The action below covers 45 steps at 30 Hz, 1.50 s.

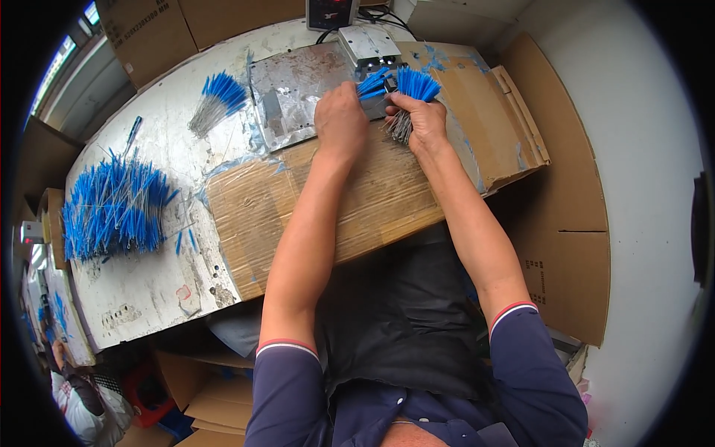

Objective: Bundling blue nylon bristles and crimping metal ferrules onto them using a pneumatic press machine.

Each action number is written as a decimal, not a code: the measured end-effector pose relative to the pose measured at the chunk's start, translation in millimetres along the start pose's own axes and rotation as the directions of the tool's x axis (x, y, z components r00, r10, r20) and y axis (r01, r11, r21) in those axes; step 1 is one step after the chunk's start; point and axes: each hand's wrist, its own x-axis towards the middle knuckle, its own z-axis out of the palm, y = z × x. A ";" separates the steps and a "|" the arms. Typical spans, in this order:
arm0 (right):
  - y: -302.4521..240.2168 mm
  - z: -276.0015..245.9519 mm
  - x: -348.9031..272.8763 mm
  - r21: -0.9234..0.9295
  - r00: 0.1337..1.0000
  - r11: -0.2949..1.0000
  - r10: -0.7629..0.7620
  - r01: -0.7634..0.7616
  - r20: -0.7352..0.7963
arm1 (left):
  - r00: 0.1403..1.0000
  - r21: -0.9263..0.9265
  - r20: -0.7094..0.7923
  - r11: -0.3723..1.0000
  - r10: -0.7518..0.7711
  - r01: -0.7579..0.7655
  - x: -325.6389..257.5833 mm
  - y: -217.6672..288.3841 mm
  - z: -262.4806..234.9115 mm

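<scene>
My right hand [426, 123] is closed round a bunch of thin wire brushes [418, 84]; their blue ends fan out above the fingers and the bare wire ends hang below. To its left, my left hand [341, 123] is curled over the metal plate [287, 100]. Its fingertips are mostly hidden, beside a few more blue brushes [374, 83] near a small dark part of the bench device [370, 48]. What the left fingers pinch, if anything, cannot be made out.
A large heap of blue wire brushes [119, 205] covers the left of the white table [160, 290]; a smaller bundle [218, 100] lies farther back. Flattened cardboard [253, 216] lines the near edge. A control box [331, 15] stands behind. Another person [89, 402] is at lower left.
</scene>
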 end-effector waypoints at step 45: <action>9.6 12.8 -3.5 -0.193 0.983 0.971 -0.160 0.140 -0.094 | 0.947 -0.082 -0.201 0.967 -0.252 0.240 2.7 -2.4 1.1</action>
